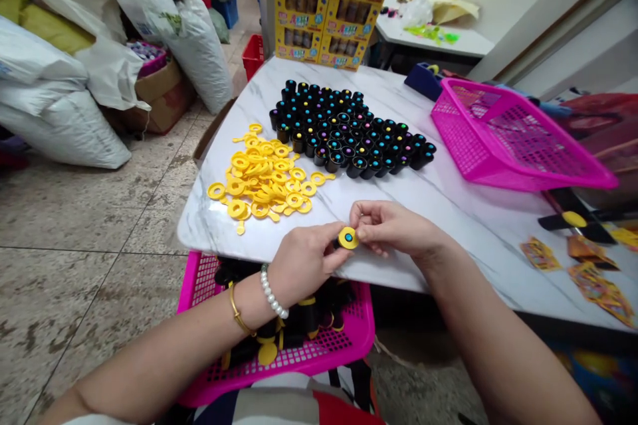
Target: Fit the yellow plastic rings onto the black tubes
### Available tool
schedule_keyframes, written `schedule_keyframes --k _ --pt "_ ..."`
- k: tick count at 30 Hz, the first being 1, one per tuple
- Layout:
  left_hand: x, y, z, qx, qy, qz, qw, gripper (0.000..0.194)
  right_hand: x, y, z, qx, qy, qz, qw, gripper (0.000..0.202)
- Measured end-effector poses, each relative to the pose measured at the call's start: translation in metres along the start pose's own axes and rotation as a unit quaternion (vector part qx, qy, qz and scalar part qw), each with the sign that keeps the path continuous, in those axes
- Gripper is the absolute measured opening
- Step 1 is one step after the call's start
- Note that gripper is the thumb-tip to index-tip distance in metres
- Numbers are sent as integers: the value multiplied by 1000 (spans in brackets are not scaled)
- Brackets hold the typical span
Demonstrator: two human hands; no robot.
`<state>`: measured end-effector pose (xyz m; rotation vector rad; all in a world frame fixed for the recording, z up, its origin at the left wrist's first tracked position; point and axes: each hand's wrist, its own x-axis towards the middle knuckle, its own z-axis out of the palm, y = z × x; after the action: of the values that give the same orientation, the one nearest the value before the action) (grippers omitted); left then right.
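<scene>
My left hand (306, 259) grips a small black cylinder between thumb and fingers, mostly hidden by them. On its end sits a yellow ring (347, 244) with a blue dot showing through the hole. At the ring's right edge, the thumb and curled fingers of my right hand (383, 229) are closed on it; any tab there is hidden. Beyond my hands lies a loose pile of yellow rings with tabs (264, 179). Many black cylinders (343, 126) stand upright in a cluster behind it, with coloured dots on top, mostly blue.
A pink basket (366, 339) below the table edge contains black cylinders with yellow parts. Another pink basket (508, 139) rests tilted on the table's right side. Yellow boxes (323, 46) are stacked at the back. Orange wrappers (598, 285) lie at right; white sacks (184, 33) stand left.
</scene>
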<state>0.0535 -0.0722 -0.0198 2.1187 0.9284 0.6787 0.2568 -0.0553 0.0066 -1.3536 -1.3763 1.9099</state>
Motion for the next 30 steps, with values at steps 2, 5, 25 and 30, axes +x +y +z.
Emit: schedule_keyframes --k 2,5,25,30 --pt "2 0 0 -8 -10 -2 1000 14 2 -5 6 -45 2 21 999 30" --pt "7 0 -1 -6 -9 -13 1000 12 -2 -5 17 -121 46 7 992 26" --pt "-38 12 -30 -301 -207 -171 915 41 -40 44 99 -495 292 -434 694 51" --pt "-68 -12 -70 76 129 -82 985 40 -43 81 110 -527 251 -461 669 59"
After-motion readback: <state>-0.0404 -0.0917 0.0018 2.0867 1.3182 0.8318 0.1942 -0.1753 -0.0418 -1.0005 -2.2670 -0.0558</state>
